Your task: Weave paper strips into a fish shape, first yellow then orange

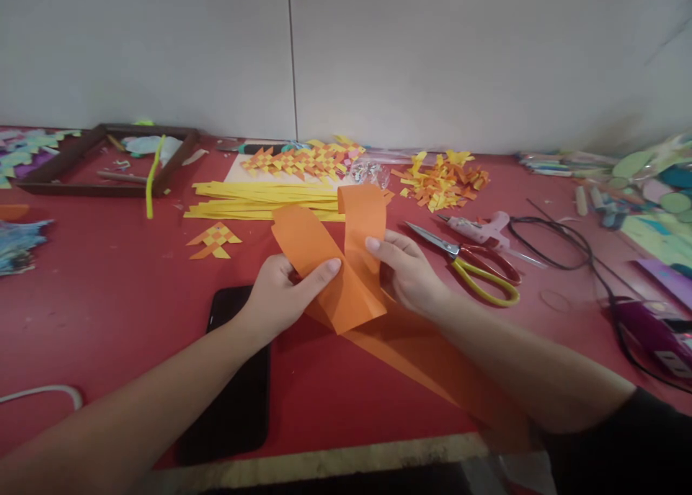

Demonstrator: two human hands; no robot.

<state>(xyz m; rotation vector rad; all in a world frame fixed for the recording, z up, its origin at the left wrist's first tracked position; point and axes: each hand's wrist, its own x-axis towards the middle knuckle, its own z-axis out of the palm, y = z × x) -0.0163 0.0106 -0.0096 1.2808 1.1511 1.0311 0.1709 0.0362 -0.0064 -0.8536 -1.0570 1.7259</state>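
A wide orange paper strip (354, 300) is held up over the red table, its two upper ends curling apart. My left hand (289, 290) pinches its left part, thumb on top. My right hand (405, 268) grips the right part between thumb and fingers. Under my right forearm lies more orange paper (427, 351), reaching toward the table's front edge. Behind the hands is a bundle of yellow strips (243, 201). A small woven orange-and-yellow paper fish (215, 240) lies to the left.
A black phone (238, 394) lies below my left forearm. Right of my hands are scissors (468, 257), a pink glue gun (484, 228) and a black cable (559, 225). Behind are woven fish (305, 162), paper scraps (443, 181) and a brown frame (89, 190).
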